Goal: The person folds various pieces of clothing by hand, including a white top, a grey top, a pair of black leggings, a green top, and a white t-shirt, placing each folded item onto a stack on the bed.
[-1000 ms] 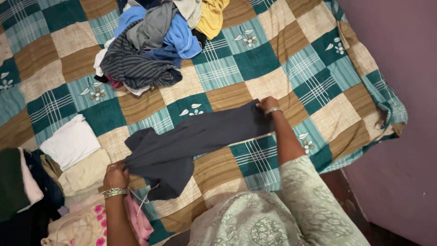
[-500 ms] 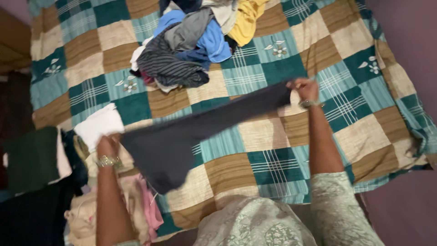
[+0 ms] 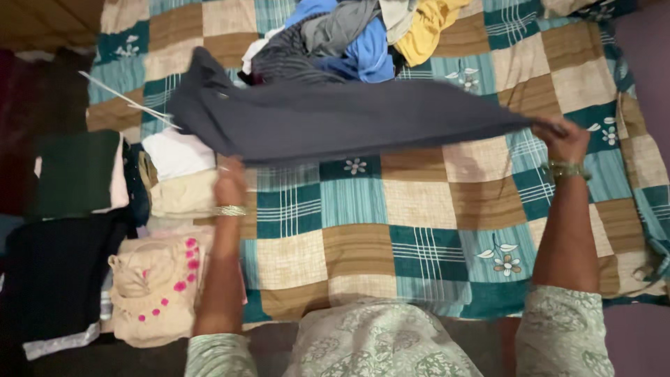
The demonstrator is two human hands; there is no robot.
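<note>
Both hands, left and right, had closed grips on the dark garment, stretched flat above the checked bedspread, clear of the clothes pile.

Bed surface: checked teal-and-brown bedspread; unfolded clothes pile at far edge, folded garment stacks at left

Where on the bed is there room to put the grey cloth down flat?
The checked bedspread is bare under the dark grey garment, between the left hand and right hand, down to the person's lap. It is crowded at the unfolded clothes heap up top and the folded stacks on the left.
</note>
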